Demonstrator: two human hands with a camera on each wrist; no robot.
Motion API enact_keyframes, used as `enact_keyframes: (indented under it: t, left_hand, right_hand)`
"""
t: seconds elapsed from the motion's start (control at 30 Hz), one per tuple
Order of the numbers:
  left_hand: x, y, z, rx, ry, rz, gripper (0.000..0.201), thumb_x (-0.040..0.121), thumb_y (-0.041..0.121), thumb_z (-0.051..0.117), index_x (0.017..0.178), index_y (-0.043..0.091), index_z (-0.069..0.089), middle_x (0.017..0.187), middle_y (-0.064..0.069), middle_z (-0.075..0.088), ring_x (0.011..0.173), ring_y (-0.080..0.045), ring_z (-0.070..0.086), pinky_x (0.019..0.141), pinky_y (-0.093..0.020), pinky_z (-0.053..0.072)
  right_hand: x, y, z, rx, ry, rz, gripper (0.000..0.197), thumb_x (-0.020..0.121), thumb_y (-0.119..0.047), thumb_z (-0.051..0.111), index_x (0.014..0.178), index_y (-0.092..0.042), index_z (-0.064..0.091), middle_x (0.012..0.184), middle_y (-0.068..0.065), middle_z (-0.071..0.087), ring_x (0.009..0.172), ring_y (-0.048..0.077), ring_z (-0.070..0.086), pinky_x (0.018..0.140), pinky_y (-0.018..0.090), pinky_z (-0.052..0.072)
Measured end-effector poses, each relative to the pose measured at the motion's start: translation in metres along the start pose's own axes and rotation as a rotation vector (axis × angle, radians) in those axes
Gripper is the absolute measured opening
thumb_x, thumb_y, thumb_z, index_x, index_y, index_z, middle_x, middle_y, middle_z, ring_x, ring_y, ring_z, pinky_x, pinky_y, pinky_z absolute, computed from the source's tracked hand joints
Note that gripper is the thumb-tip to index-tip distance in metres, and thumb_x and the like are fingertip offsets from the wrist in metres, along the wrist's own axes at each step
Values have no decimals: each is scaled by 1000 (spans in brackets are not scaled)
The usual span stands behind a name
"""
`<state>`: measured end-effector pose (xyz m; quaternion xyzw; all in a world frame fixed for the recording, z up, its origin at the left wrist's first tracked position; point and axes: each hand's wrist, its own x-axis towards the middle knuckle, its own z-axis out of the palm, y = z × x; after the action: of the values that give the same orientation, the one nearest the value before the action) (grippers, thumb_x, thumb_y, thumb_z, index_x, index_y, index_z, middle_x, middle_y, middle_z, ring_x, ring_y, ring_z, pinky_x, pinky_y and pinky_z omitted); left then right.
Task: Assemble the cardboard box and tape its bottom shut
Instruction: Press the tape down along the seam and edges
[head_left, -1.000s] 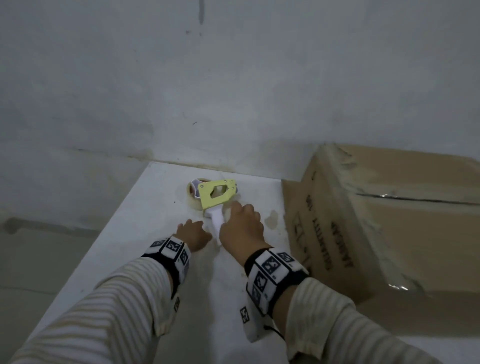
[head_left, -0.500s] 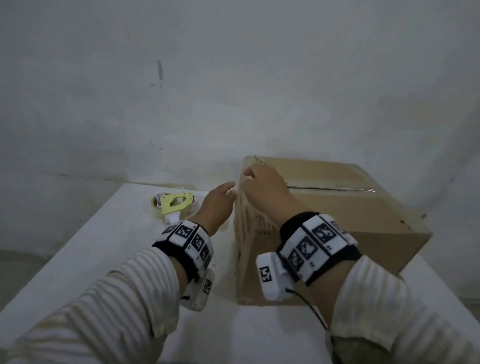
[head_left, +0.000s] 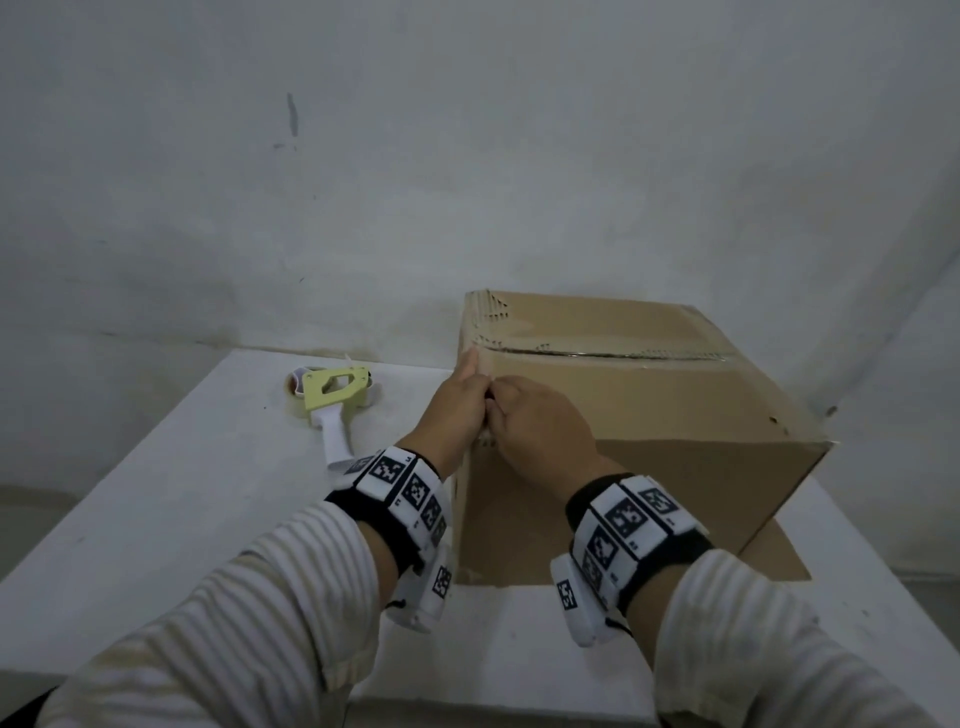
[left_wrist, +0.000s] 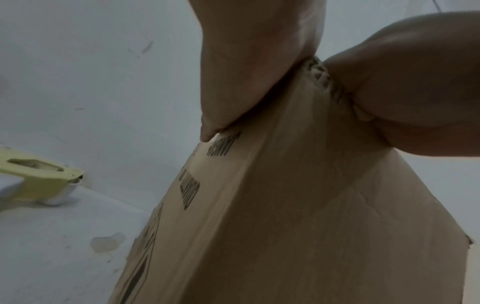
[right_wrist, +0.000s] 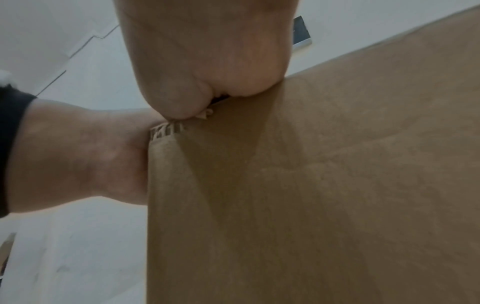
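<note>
The brown cardboard box (head_left: 649, 415) stands on the white table (head_left: 182, 519), with a shiny tape seam (head_left: 623, 355) running across its upper face. Both hands meet at its near left top corner. My left hand (head_left: 460, 402) lies flat against the left side face, fingers pointing up. My right hand (head_left: 535, 426) rests on the top, and its fingers curl over the left edge. In the left wrist view the left hand (left_wrist: 246, 72) presses on the printed side of the box (left_wrist: 285, 205). The right wrist view shows the right hand (right_wrist: 207, 61) bunched on the box's (right_wrist: 311, 185) edge.
A yellow tape dispenser (head_left: 335, 392) with a white handle lies on the table, left of the box and near the wall. A loose flap (head_left: 774, 556) lies flat on the table at the box's right foot. The table's edges are close on the left and front.
A second ago both hands were at the tape dispenser. They left it lying on the table, moved right to the box, and have now come together at its near left corner.
</note>
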<state>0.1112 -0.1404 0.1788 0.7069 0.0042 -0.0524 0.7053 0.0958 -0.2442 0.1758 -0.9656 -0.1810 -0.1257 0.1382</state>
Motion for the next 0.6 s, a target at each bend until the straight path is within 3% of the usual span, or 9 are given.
enact_keyframes:
  t: [0.07, 0.17, 0.23, 0.3, 0.43, 0.5, 0.53, 0.6]
  left_hand:
    - [-2, -1, 0, -53, -11, -21, 52, 101, 23, 31, 150, 31, 15, 130, 4, 49, 82, -12, 58, 71, -26, 48]
    - [-4, -8, 2, -116, -27, -37, 52, 102, 32, 29, 151, 30, 10, 150, 0, 37, 117, -11, 49, 103, -28, 41]
    - [-8, -16, 1, -116, -40, -54, 52, 101, 42, 27, 150, 26, 23, 148, 0, 41, 129, -14, 46, 110, -29, 36]
    - [-16, -23, 1, -86, -43, -49, 51, 99, 49, 23, 143, 27, 37, 139, 4, 49, 125, -14, 49, 110, -28, 36]
    - [-23, -25, -2, -10, -85, -19, 58, 97, 55, 18, 146, 28, 31, 140, 2, 49, 130, -13, 44, 113, -30, 33]
    - [-16, -19, -6, -10, -76, -30, 56, 99, 50, 21, 144, 20, 38, 130, 4, 54, 117, -9, 52, 99, -20, 41]
    - [-11, -15, -8, -31, -76, -50, 53, 101, 46, 23, 142, 17, 41, 131, 2, 54, 113, -9, 54, 93, -16, 41]
    - [-1, -6, -9, -14, -85, -72, 51, 102, 38, 25, 148, 17, 29, 149, -1, 40, 131, -14, 43, 98, -15, 30]
  right_hand:
    - [0, 0, 1, -10, 11, -7, 35, 99, -22, 36, 117, -5, 61, 112, 13, 64, 100, 30, 59, 87, 40, 47]
    - [-1, -1, 2, -34, 17, -13, 35, 99, -22, 35, 116, -5, 60, 111, 12, 64, 99, 28, 58, 87, 40, 47]
    - [-2, -3, 1, -38, 24, -7, 34, 99, -23, 35, 112, -6, 61, 109, 12, 64, 98, 28, 58, 86, 39, 47]
    - [-2, -5, 1, -45, 33, -13, 33, 98, -21, 37, 109, -4, 62, 107, 13, 64, 96, 29, 60, 84, 40, 49]
    - [-2, -9, -1, -73, 0, -3, 31, 97, -19, 38, 112, -4, 61, 111, 13, 63, 99, 29, 59, 87, 38, 48]
    - [-3, -10, -2, -70, -7, 10, 35, 98, -21, 34, 114, -4, 60, 113, 14, 63, 101, 29, 58, 88, 37, 47]
    - [-4, -11, -2, -69, -5, 11, 39, 98, -23, 30, 115, -4, 60, 114, 14, 63, 102, 30, 58, 88, 38, 46]
    - [-4, -11, -2, -73, -9, 6, 43, 98, -23, 26, 119, -3, 59, 115, 16, 63, 103, 31, 58, 89, 39, 46]
